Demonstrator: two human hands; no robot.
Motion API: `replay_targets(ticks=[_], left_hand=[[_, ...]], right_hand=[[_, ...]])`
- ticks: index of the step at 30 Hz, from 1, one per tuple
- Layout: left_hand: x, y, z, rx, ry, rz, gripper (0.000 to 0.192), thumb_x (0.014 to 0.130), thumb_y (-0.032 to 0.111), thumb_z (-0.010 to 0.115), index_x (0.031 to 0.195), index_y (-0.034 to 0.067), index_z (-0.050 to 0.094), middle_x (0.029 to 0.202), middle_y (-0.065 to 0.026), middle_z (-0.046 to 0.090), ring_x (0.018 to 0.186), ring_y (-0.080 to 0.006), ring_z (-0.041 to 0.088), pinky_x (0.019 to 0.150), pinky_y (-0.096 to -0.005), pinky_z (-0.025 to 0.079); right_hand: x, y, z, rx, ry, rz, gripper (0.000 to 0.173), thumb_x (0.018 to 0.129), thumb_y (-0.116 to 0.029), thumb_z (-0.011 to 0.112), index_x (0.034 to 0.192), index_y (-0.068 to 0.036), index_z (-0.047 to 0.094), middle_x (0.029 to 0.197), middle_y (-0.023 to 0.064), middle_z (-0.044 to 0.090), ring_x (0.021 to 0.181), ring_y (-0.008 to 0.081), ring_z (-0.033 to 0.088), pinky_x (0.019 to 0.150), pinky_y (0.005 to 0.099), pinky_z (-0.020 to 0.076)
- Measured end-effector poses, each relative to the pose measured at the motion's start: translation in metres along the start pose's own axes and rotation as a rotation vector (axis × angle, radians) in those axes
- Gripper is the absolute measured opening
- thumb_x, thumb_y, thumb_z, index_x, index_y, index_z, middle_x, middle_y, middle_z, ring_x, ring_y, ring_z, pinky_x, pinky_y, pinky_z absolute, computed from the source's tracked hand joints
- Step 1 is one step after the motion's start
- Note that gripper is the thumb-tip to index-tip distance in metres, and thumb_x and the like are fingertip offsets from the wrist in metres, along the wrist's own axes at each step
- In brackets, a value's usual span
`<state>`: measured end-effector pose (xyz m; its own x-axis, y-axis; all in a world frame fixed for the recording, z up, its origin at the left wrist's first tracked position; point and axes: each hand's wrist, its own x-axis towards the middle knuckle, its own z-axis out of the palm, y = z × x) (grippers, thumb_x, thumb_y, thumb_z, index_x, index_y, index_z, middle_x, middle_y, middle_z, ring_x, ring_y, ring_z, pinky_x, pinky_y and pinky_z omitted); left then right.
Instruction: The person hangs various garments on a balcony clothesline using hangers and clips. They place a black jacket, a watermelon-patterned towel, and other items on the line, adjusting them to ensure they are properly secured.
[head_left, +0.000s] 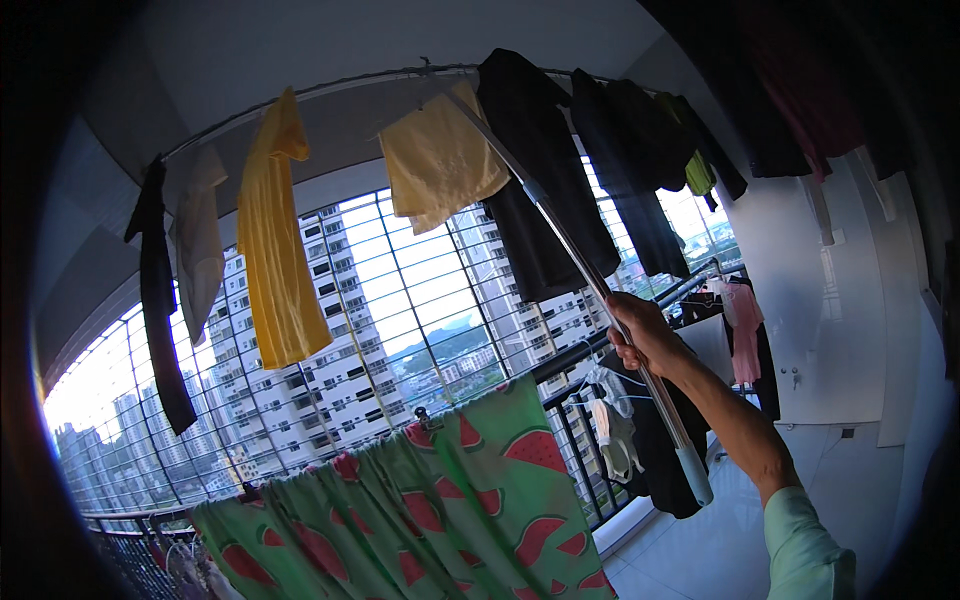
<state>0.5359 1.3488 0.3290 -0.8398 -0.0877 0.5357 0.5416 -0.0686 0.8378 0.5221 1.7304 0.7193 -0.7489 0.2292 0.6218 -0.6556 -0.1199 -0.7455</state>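
Note:
My right hand is closed around a metal clothes pole with a pale grip at its lower end. The pole slants up to the left, its top near the hanging rail beside a pale yellow garment. Whether its tip touches a hanger cannot be told. Just right of the pole's upper part hangs a long black garment; a bright yellow garment hangs further left. My left hand is out of view. Below the rail, a green cloth with a watermelon print lies over the balcony railing.
Dark garments hang at the rail's right part. A wire window grille stands behind the clothes, with tall buildings outside. Small clothes on a blue hanger and a pink garment hang low at the right, near a white door and tiled floor.

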Motion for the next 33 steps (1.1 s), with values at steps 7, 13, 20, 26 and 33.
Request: replay_targets(ticks=[7,13,20,26,33], left_hand=[[-0.011,0.002,-0.003,-0.011,0.027,-0.001,0.017,0.077,0.009,0.052,0.091,0.006,0.062,0.078,-0.0089,0.062,0.077,-0.0244,0.064,0.069,-0.0409,0.051],[-0.021,0.005,-0.008,-0.018,0.052,-0.004,0.017,0.077,0.009,0.052,0.091,0.006,0.062,0.078,-0.0089,0.062,0.077,-0.0245,0.064,0.069,-0.0408,0.051],[-0.031,0.006,-0.012,-0.028,0.076,-0.009,0.017,0.077,0.01,0.053,0.091,0.006,0.062,0.078,-0.009,0.062,0.077,-0.0246,0.064,0.069,-0.0408,0.051],[-0.036,0.007,-0.016,-0.04,0.094,-0.003,0.017,0.077,0.01,0.053,0.091,0.006,0.062,0.078,-0.009,0.062,0.077,-0.0246,0.064,0.069,-0.0407,0.051],[-0.037,0.008,-0.02,-0.058,0.109,0.012,0.017,0.078,0.011,0.053,0.091,0.006,0.062,0.078,-0.0091,0.062,0.077,-0.0247,0.064,0.069,-0.0407,0.051]], right_hand=[[0.013,-0.002,0.013,0.0,-0.054,0.022,0.027,0.096,-0.039,0.049,0.087,-0.014,0.048,0.058,-0.0006,0.049,0.038,0.0044,0.04,0.034,0.0207,0.0323],[0.024,-0.001,0.025,0.014,-0.061,0.036,0.03,0.096,-0.042,0.049,0.084,-0.014,0.047,0.058,-0.0007,0.049,0.038,0.0042,0.04,0.034,0.0206,0.0327],[0.048,0.002,0.031,0.042,-0.089,0.037,0.032,0.095,-0.044,0.05,0.083,-0.014,0.046,0.057,-0.0011,0.048,0.038,0.0046,0.042,0.034,0.0207,0.0337],[0.056,-0.003,0.044,0.088,-0.097,0.058,0.03,0.096,-0.041,0.048,0.083,-0.014,0.046,0.057,-0.001,0.047,0.039,0.0053,0.04,0.034,0.0211,0.0323],[0.059,-0.007,0.049,0.126,-0.083,0.068,0.029,0.097,-0.039,0.047,0.106,-0.011,0.051,0.058,-0.0002,0.048,0.038,0.0055,0.04,0.034,0.0213,0.0319]])
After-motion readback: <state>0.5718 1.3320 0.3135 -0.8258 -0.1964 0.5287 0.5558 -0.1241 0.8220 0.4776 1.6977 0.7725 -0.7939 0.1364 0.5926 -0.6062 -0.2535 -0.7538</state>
